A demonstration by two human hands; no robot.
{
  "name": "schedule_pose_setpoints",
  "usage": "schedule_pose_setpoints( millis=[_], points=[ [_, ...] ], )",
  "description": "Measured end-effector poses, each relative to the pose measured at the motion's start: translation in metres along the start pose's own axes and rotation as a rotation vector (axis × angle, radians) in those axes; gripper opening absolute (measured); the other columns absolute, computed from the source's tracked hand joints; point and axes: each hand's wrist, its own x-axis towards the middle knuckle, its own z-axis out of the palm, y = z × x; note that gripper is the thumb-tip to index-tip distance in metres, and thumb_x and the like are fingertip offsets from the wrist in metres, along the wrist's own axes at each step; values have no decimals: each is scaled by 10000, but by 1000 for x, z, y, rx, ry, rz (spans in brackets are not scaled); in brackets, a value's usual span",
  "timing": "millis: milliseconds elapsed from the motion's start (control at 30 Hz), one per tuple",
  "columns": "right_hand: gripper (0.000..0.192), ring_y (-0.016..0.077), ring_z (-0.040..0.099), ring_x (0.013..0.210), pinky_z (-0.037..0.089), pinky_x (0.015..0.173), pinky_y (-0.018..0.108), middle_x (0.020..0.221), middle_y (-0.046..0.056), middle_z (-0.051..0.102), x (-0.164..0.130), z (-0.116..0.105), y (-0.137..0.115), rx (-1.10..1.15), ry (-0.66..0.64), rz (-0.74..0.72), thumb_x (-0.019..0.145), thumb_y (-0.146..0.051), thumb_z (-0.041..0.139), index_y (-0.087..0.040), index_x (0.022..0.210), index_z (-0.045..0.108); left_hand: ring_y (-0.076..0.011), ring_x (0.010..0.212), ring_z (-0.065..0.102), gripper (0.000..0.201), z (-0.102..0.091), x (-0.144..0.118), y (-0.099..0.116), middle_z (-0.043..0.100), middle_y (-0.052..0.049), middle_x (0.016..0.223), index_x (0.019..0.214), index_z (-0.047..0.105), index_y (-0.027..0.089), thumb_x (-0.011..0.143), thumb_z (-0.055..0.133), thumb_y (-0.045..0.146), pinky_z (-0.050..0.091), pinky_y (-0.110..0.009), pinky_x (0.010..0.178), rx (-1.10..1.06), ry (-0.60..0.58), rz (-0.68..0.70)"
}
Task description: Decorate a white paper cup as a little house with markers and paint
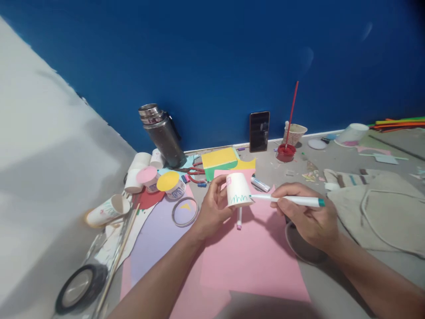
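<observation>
My left hand (pixel 212 208) holds a white paper cup (pixel 237 189) upside down above a pink paper sheet (pixel 252 261). A teal zigzag line runs along the cup's lower edge. A pink-tipped marker (pixel 239 219) hangs down under the cup, also in my left hand. My right hand (pixel 308 219) grips a white marker with a teal end (pixel 288 200), its tip touching the cup's right side.
A steel flask (pixel 161 133), paper cups (pixel 109 210), small jars with pink and yellow lids, a tape ring (pixel 185 212), scissors and coloured papers lie at left. A phone (pixel 259 131) leans on the blue wall. A red paint pot with brush (pixel 286 152) and a cloth bag (pixel 378 212) sit right.
</observation>
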Motion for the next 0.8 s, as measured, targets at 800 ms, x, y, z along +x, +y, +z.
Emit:
schedule_pose_setpoints(
  millis=[800],
  points=[
    [105,102,664,549,514,522,184,704,-20,728,-5,-1,5,218,-36,79,1011,-222,632,-237,962,723,-280,1341,588,721,3,-5,5,554,-80,1474,1331,552,300,710,905,205,523,-351,1036,-94,14,-59]
  ],
)
